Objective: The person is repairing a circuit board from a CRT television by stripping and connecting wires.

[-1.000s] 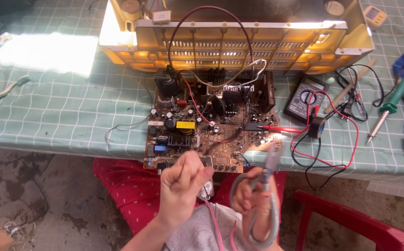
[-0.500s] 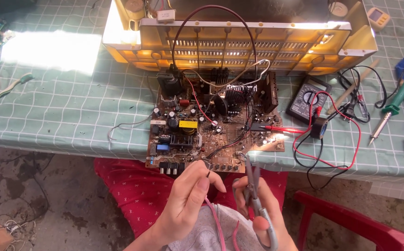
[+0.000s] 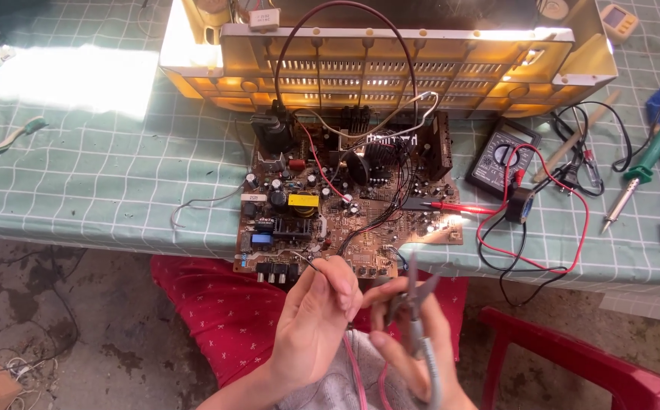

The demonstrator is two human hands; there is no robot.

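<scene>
Two bare hands meet at about six o'clock in the view, just below the near edge of a brown circuit board [image 3: 345,205]. The left hand [image 3: 316,319] has its thumb and fingertips pinched together on a thin dark wire [image 3: 308,262] that runs from the board's front edge at roughly seven o'clock of the board. The right hand [image 3: 413,334] is closed around the grey handles of a pair of small pliers [image 3: 415,292], whose tips point up toward twelve o'clock, just beside the left fingertips; whether the tips touch the wire cannot be told. The board lies on a green checked tablecloth [image 3: 102,182], overhanging the table's edge, in front of a yellowed plastic casing [image 3: 390,68]. At three o'clock of the board sit a black multimeter [image 3: 503,158] with red and black leads, and further out a green-handled soldering iron [image 3: 637,176].
</scene>
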